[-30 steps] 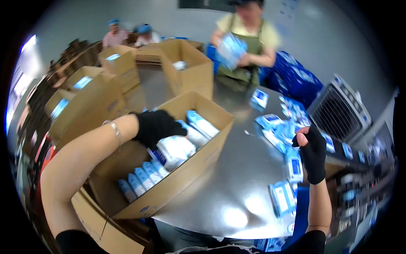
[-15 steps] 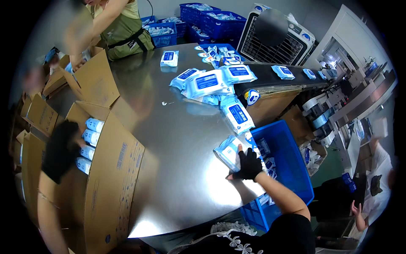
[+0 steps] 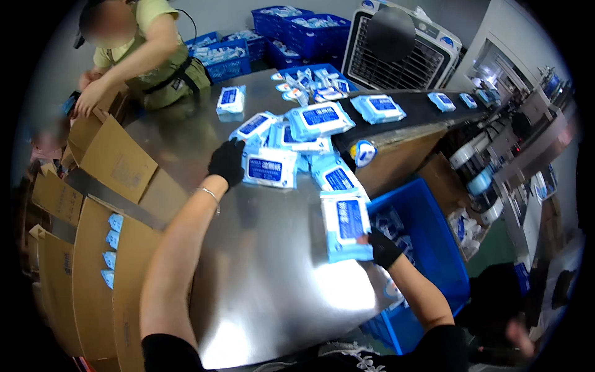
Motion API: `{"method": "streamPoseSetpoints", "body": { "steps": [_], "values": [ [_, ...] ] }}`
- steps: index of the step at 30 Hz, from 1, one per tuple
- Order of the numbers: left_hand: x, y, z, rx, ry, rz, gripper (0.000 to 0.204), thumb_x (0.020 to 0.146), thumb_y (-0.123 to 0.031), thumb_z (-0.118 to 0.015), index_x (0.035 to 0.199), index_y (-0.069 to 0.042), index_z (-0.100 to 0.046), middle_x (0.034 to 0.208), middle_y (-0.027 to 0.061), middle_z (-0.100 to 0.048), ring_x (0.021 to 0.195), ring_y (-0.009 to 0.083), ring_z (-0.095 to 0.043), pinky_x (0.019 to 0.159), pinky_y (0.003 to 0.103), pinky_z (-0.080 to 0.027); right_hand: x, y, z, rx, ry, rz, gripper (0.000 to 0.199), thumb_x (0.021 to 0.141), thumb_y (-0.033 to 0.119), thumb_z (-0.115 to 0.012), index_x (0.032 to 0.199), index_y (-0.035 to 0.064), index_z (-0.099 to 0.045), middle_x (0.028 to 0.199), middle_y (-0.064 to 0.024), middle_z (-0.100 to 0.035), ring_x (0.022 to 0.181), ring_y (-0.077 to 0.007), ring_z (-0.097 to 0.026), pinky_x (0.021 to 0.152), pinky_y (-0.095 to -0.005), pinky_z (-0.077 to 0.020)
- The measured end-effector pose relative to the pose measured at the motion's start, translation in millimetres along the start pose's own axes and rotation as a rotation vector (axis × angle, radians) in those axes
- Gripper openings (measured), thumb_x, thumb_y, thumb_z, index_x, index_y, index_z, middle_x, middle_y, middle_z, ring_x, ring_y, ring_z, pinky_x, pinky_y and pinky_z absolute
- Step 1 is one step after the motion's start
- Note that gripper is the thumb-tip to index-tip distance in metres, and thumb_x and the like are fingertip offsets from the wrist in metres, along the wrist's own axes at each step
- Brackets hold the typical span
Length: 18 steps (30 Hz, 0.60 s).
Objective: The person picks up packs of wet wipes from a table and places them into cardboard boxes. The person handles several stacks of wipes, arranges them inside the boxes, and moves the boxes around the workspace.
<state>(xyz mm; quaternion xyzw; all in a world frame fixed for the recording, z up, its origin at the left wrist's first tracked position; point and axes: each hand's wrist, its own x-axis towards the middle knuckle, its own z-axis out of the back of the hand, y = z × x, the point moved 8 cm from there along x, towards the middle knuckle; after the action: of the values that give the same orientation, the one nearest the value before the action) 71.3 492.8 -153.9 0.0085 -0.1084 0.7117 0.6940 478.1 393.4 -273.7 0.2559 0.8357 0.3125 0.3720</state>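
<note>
Fingerless black gloves cover both my hands. My right hand (image 3: 383, 248) grips the right edge of a blue-and-white pack of wet wipes (image 3: 344, 217), thumb on its printed face, near the table's right edge. Farther left, my left hand (image 3: 227, 164) is closed at the left end of another wipes pack (image 3: 270, 168); its fingertips are partly hidden. Several more packs, among them a wipes pack (image 3: 319, 119) on top, lie in a loose pile just beyond. On the left stands an open carton (image 3: 133, 273) with a row of wipes packs (image 3: 111, 240) inside.
A conveyor belt (image 3: 421, 115) brings packs in from the right. Below the table's right edge stands a blue crate (image 3: 427, 229) holding packs. Across the metal table (image 3: 248, 273), a co-worker (image 3: 167, 62) handles another carton (image 3: 111, 155). Stacked blue baskets (image 3: 316, 34) and an air cooler (image 3: 403, 56) stand behind.
My left hand has gone from the carton to a pack by the pile. My right hand, earlier spread on a pack, now holds one by its edge. Another pack has advanced along the belt.
</note>
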Motion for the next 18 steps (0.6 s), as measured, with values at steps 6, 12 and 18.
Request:
{"method": "streamPoseSetpoints", "body": {
  "steps": [6, 12, 18],
  "values": [
    [34.2, -56.0, -15.2, 0.0, 0.099, -0.227, 0.081, 0.054, -0.03, -0.088, 0.127, -0.011, -0.056, 0.123, 0.0128, -0.058, 0.117, 0.0334, -0.052, 0.102, 0.042, -0.039, 3.5, 124.8, -39.0, -0.334, -0.015, 0.157, 0.059, 0.073, 0.038, -0.08, 0.116, 0.0038, -0.058, 0.101, -0.0117, -0.068, 0.09, -0.0206, -0.068, 0.082, -0.0338, -0.0559],
    [29.8, -59.3, -40.4, -0.128, 0.424, -0.345, 0.075, 0.056, -0.029, -0.085, 0.125, -0.012, -0.06, 0.118, 0.0138, -0.062, 0.11, 0.0323, -0.058, 0.096, 0.04, -0.045, 77.6, 134.1, -12.9, -0.782, -0.339, 0.146, 0.059, 0.073, 0.036, -0.081, 0.117, 0.0022, -0.06, 0.108, -0.0139, -0.068, 0.095, -0.0231, -0.066, 0.087, -0.0345, -0.052],
    [-41.4, -83.3, -59.2, -0.049, 1.091, -0.433, 0.077, 0.056, -0.023, -0.083, 0.129, -0.019, -0.058, 0.119, 0.0102, -0.065, 0.111, 0.032, -0.059, 0.097, 0.038, -0.045, 84.1, 112.7, -41.2, -1.061, 0.21, 0.063, 0.079, 0.068, 0.044, -0.083, 0.128, 0.0053, -0.05, 0.118, -0.0158, -0.063, 0.104, -0.0243, -0.063, 0.09, -0.0353, -0.0512]
  ]
}}
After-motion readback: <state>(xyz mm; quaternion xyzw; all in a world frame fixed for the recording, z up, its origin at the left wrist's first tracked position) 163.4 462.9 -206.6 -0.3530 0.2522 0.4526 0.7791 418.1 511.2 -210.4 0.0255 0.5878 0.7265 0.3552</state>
